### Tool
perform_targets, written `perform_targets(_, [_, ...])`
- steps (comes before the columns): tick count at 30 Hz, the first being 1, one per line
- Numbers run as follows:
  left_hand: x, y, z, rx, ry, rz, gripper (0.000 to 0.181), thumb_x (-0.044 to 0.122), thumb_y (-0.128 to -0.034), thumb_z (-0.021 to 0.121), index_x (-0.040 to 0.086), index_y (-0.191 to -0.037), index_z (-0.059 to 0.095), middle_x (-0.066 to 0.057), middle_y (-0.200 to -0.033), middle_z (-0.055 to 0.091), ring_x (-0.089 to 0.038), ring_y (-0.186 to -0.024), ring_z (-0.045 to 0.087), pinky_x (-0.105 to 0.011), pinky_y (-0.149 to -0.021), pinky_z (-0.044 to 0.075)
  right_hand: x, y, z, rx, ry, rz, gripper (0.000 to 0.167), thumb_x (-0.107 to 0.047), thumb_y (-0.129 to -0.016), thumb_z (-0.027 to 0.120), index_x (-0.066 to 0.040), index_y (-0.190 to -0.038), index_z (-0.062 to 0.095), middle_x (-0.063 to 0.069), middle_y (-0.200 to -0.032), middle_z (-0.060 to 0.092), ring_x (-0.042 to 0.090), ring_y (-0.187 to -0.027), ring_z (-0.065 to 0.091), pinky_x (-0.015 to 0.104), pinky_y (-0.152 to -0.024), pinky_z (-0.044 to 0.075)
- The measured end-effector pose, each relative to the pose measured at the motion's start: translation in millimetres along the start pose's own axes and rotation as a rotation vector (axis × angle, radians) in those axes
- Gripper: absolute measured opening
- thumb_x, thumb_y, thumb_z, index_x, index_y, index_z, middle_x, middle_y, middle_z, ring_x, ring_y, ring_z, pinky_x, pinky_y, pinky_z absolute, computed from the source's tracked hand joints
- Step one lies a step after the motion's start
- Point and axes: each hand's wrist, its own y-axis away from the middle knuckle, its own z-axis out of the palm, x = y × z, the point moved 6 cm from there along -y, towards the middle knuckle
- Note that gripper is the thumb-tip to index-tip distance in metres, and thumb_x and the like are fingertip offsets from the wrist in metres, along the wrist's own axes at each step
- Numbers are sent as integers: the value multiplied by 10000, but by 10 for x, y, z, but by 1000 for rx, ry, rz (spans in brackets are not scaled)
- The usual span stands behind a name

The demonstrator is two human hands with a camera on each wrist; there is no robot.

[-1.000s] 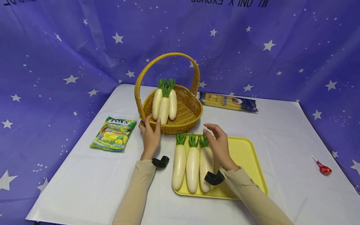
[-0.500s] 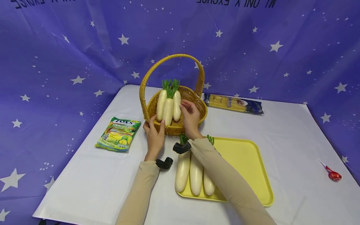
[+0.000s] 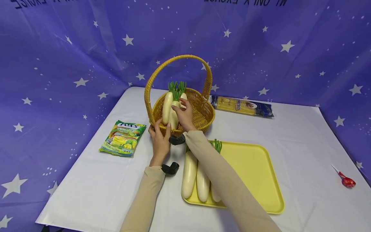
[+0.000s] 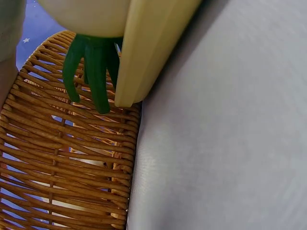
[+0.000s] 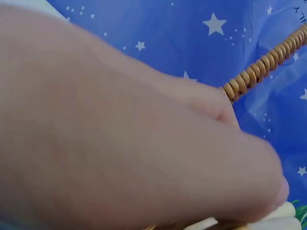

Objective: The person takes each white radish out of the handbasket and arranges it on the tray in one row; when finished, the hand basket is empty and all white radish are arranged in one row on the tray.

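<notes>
In the head view a wicker basket (image 3: 204, 112) holds several white radishes with green tops. The right hand (image 3: 185, 114) is inside the basket, its thumb and fingers round the upper part of the front radish (image 3: 174, 120). At the basket's near left rim rests the left hand (image 3: 160, 141), thumb and fingers spread against the wicker. Several more radishes, among them a left one (image 3: 189, 175), lie on a yellow tray (image 3: 252, 174), partly hidden by the right sleeve. In the right wrist view the right hand (image 5: 158, 139) covers most of the frame.
A green candy bag (image 3: 123, 138) lies left of the basket. Behind the tray is a pasta packet (image 3: 240, 106), and a red lollipop (image 3: 347, 182) lies at the far right. The basket's tall handle (image 3: 185, 56) arches above the radishes. A starry purple cloth hangs behind.
The right hand has moved from above the tray up and left into the basket, to the front radish. The left hand has stayed at the basket rim. The view has shifted slightly.
</notes>
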Motion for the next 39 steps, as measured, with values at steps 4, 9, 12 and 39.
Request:
perform_targets(4, [1,-14,-10,-6,-11,-8,521,529,-908,404,220,-1326,372,-207,-1412,139,-392,-1255,297,-521,-1007,295,30,-10,6,-8,93,53,585,-174,-842,627,-183,-1366,369,127,-1386,315,279,-1251,359,438,-951,403])
perform_targets(9, [0,-1,-4,-7,-14,-7,523,522,-911,404,208,-1328,372,-209,-1409,148,-393,-1256,294,-518,-1016,285,66,4,11,-19,254,78,688,-168,-808,665,-219,-1397,313,147,-1385,272,286,-1231,370,444,-908,433])
perform_targets(12, [0,6,-5,-10,-9,-6,535,520,-911,405,189,-1330,374,-212,-1409,149,-397,-1260,291,-519,-1020,282,65,24,30,-33,361,82,768,-192,-779,696,-239,-1414,268,178,-1356,262,320,-1182,396,451,-878,446])
perform_targets(39, [0,7,-9,-21,-11,14,528,524,-909,407,215,-1335,370,-204,-1417,143,-387,-1261,289,-529,-1016,282,56,61,81,-99,638,20,905,-232,-744,696,-221,-1454,135,200,-1216,409,308,-952,543,381,-715,471])
